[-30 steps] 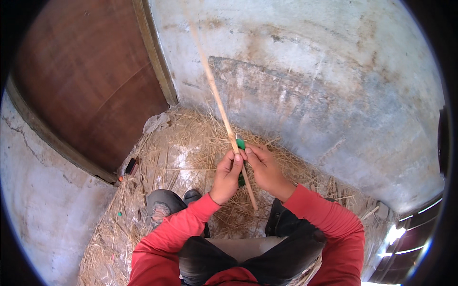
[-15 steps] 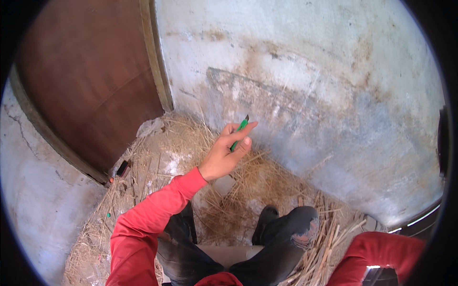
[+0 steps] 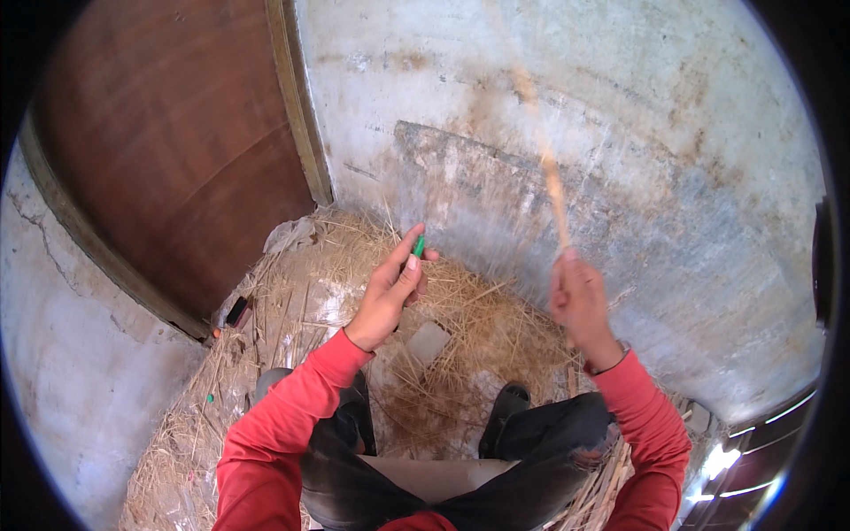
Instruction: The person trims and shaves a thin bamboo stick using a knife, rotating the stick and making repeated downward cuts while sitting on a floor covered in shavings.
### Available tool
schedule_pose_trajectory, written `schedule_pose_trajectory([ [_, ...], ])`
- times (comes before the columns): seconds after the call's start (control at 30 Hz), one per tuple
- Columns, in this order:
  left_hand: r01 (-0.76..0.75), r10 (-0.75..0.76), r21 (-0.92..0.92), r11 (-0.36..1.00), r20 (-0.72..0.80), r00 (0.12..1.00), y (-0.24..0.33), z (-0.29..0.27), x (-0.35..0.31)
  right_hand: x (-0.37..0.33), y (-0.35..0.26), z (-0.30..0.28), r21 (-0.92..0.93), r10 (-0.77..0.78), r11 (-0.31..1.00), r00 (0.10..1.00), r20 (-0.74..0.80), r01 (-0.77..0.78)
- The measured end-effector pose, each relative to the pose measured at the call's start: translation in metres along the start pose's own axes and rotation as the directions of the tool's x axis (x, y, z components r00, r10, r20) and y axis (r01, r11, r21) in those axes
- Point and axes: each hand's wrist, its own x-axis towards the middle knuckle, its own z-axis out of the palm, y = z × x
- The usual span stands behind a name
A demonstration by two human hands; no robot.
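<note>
My left hand [image 3: 392, 288] is closed on a green utility knife [image 3: 419, 245], held out above the straw-strewn floor; the blade cannot be made out now. To its right my right hand [image 3: 580, 296] grips the lower part of a thin, light-brown stick [image 3: 553, 181], which looks like wood or bamboo. The stick points up and slightly left in front of the wall, its far end smeared by motion. Knife and stick are apart.
A stained pale wall [image 3: 691, 168] rises ahead, and a brown door panel [image 3: 168, 150] stands at the left. Straw and shavings [image 3: 478, 327] cover the floor. A bundle of split sticks [image 3: 611, 491] lies beside my right leg. A small black object [image 3: 236, 311] lies near the door.
My right hand has come in from the lower right with the stick in it. My left hand has moved slightly left and turned, still holding the knife, whose blade showed before.
</note>
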Motion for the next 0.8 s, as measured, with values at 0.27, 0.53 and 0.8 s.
schedule_pose_trajectory([
  [0.27,0.013,-0.013,0.041,0.999,-0.001,1.000,-0.023,0.013,-0.011,-0.047,0.053,0.112,-0.219,-0.021,0.969,0.920,0.391,0.114],
  [0.53,0.120,-0.111,-0.112,0.986,0.089,0.990,-0.034,0.015,-0.023,0.005,0.062,0.101,0.106,0.176,0.968,0.919,0.352,-0.226],
  [0.8,0.187,-0.182,-0.045,0.981,0.095,0.979,-0.049,0.016,-0.019,0.012,0.081,0.119,0.283,0.428,0.788,0.817,0.387,-0.547],
])
